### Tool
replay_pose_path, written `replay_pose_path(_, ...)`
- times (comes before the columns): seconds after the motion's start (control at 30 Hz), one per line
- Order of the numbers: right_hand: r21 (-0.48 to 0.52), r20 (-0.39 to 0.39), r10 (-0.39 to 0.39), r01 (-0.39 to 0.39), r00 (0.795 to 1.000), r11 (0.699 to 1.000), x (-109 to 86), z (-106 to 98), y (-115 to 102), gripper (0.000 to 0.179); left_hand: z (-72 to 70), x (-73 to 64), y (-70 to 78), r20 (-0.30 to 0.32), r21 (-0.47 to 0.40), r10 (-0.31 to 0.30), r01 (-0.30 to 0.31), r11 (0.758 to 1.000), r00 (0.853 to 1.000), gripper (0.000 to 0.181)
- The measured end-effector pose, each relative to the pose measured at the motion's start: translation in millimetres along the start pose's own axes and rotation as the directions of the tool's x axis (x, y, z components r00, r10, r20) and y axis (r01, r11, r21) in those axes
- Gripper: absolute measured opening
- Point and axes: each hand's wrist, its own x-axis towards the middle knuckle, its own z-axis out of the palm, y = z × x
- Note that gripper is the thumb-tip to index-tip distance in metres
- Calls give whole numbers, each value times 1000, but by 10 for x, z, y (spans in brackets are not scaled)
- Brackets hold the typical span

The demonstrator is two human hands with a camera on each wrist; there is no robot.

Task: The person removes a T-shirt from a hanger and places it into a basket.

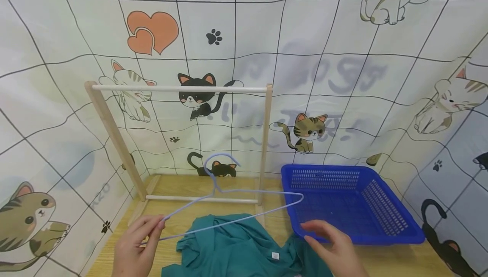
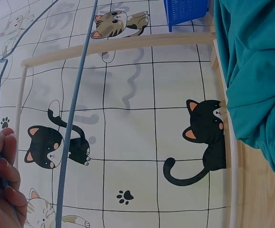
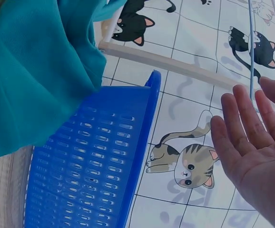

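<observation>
Head cam only: L hand (image 1: 136,243), hanger (image 1: 215,184), R hand (image 1: 336,245) tog.

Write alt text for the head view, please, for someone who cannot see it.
A person's left hand pinches a pale blue clothes hanger above a crumpled teal garment, while the right hand holds nothing. Behind the garment stands a wooden rack, with a blue basket to the right.
</observation>
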Motion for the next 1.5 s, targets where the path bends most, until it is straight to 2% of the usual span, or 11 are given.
replay_pose_path(0.1,10,0,-7,7,1000,1000,11,5,-3,21,5,2,-14,-22,-13,-5,4,1000,1000,16)
replay_pose_path(0.27,7,25,-6,6,1000,1000,56,7,-13,21,-33,55,-24,-70,-17,-23,22,1000,997,19)
replay_pose_path(0.43,-30,59,-27,29,998,999,157,6,-36,22,-109,140,-11,-131,73,-80,90,993,988,22)
replay_pose_path(0.57,-61,45,-90,93,995,994,275,30,-62,23,-141,202,-5,-167,137,-84,107,985,982,18)
replay_pose_path(0.73,-36,33,-185,186,982,982,493,104,-78,29,-141,251,6,-178,182,-77,110,977,981,15)
replay_pose_path(0.93,22,14,-234,234,972,972,829,194,-154,40,-104,291,49,-175,202,-136,171,964,975,13)
replay_pose_path(1.13,35,32,-283,282,959,959,1163,278,-370,51,-84,321,98,-150,220,-194,224,950,970,11)
replay_pose_path(1.23,124,34,-291,285,956,951,1350,315,-503,54,-77,330,118,-144,228,-214,243,943,966,11)
replay_pose_path(1.33,275,14,-264,250,964,928,1550,346,-622,54,-68,336,130,-139,226,-227,254,941,964,11)
replay_pose_path(1.43,407,0,-185,169,983,898,1706,371,-731,54,-57,328,130,-132,223,-230,255,941,964,11)
replay_pose_path(1.5,452,9,-118,101,993,886,1778,391,-792,54,-52,317,126,-130,226,-224,248,942,966,12)
